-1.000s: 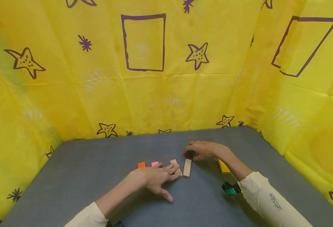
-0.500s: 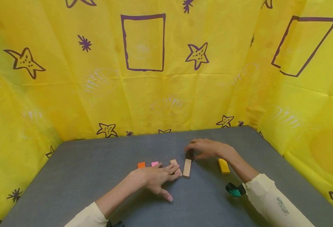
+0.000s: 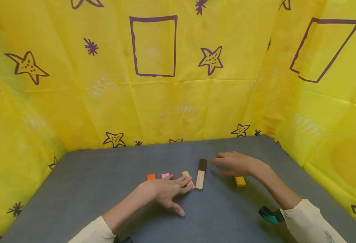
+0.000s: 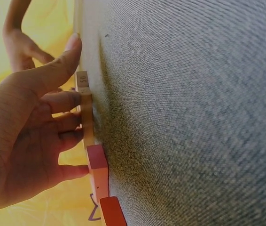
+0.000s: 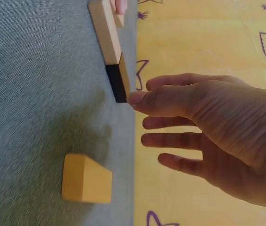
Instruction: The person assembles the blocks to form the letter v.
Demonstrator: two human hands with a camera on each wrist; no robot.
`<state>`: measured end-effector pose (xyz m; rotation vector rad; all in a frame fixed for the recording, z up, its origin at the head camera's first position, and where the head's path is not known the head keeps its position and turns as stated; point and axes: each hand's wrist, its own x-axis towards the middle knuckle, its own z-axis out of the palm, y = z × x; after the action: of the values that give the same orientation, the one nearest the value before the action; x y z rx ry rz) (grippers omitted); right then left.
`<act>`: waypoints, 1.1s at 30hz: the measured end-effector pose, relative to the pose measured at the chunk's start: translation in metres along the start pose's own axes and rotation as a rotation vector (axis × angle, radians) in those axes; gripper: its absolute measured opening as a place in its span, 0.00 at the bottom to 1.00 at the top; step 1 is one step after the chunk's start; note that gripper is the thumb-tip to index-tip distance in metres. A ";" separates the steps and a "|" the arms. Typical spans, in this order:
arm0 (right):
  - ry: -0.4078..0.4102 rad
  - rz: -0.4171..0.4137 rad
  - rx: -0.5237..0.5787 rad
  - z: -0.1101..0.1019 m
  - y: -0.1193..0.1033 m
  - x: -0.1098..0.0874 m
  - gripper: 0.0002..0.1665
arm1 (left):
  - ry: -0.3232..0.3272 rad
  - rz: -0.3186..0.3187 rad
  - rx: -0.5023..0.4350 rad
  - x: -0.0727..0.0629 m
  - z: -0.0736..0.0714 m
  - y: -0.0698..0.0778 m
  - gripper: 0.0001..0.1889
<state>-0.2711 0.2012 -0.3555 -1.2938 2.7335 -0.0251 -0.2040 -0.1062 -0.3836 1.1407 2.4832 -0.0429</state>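
My right hand (image 3: 234,163), which one second ago covered the dark brown block (image 3: 202,164), has moved off to the right, its fingers loosely extended and holding nothing. The block now lies in plain sight on the gray table (image 3: 120,165), end to end with a pale wooden block (image 3: 200,180). My left hand (image 3: 168,192) has stayed put, fingers spread and gripping nothing, fingertips over a second pale block (image 3: 185,173) lying at a slant. The yellow block (image 3: 240,182), whole in the head view half a second ago, is now partly hidden there by my right hand; the right wrist view shows it well apart from the others. The left wrist view reveals more of the pink block (image 4: 98,172), mostly covered from above, beside the orange block (image 4: 113,211); whether my little finger touches the pink one, I cannot tell.
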 end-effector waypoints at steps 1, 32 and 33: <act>-0.002 0.010 0.006 0.000 0.000 -0.004 0.28 | 0.000 0.001 -0.001 0.000 0.000 0.000 0.50; -0.135 0.149 0.141 0.016 0.016 -0.050 0.34 | -0.018 0.000 -0.028 0.001 0.000 0.001 0.51; -0.138 0.154 0.144 0.016 0.016 -0.051 0.34 | -0.019 0.000 -0.028 0.001 0.000 0.001 0.51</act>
<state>-0.2496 0.2510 -0.3672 -1.0071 2.6501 -0.1122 -0.2041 -0.1046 -0.3835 1.1237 2.4599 -0.0190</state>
